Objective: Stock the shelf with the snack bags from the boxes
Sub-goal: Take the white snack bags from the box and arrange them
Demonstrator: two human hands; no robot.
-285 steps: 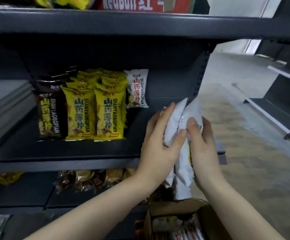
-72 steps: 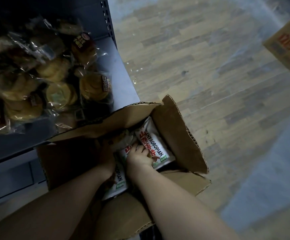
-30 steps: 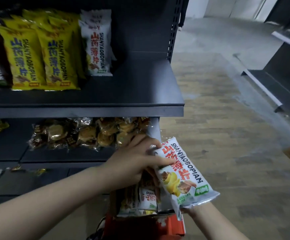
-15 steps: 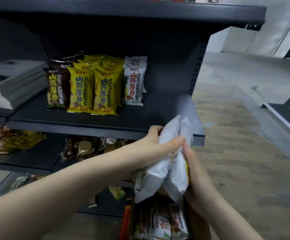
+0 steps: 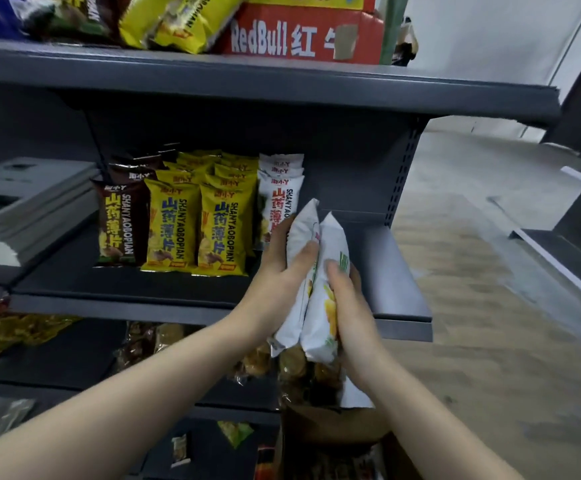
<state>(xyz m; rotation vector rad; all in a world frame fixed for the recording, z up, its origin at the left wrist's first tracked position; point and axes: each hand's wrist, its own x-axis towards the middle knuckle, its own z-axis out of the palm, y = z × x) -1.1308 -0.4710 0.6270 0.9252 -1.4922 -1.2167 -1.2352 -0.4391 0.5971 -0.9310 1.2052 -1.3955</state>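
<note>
Two white snack bags [image 5: 320,282] are pressed together edge-on between my hands, just in front of the grey middle shelf [image 5: 396,271]. My left hand [image 5: 278,282] grips them from the left, my right hand [image 5: 346,299] from the right. On the shelf stand rows of brown bags [image 5: 117,223], yellow bags [image 5: 192,230] and white bags [image 5: 282,188]; the held bags are close to the white row. An open cardboard box [image 5: 334,431] sits below my hands, its contents mostly hidden.
The shelf board right of the white row is bare. Stacked grey flat boxes [image 5: 15,209] lie at the left. A red RedBull carton [image 5: 299,32] and yellow bags sit on the top shelf. Clear-wrapped pastries [image 5: 303,372] fill the lower shelf. A wooden floor aisle lies to the right.
My hands have risen from below the shelf edge to shelf level, carrying the two white bags toward the white row. Before that I took these bags out of the box.
</note>
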